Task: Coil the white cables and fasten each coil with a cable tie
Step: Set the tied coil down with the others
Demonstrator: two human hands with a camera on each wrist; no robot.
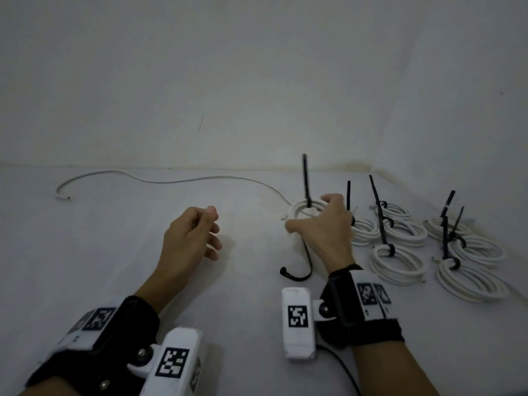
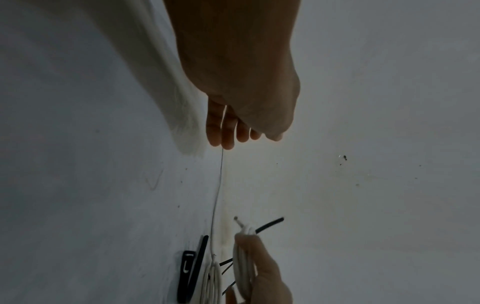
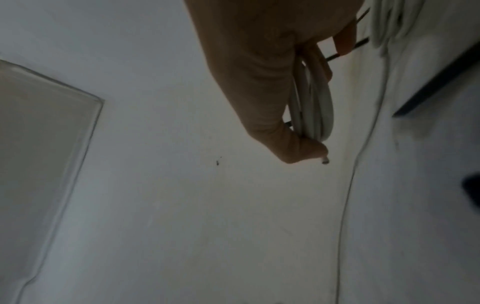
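Observation:
My right hand (image 1: 310, 214) grips a small coil of white cable (image 1: 295, 210) just above the white floor, thumb on its near side and fingers over the far side. A black cable tie (image 1: 305, 178) on that coil sticks straight up. In the right wrist view the coil (image 3: 319, 107) sits in my right hand's (image 3: 298, 123) curled fingers, a cable end (image 3: 324, 161) poking out by the thumb. My left hand (image 1: 214, 228) hovers to the left, fingers loosely curled and holding nothing; the left wrist view shows the left hand (image 2: 249, 137) the same way.
A long loose white cable (image 1: 171, 181) lies along the far wall, its right end running up to the held coil. A loose black cable tie (image 1: 300, 270) curls on the floor under my right wrist. Several tied coils (image 1: 397, 261) with upright black ties fill the right corner.

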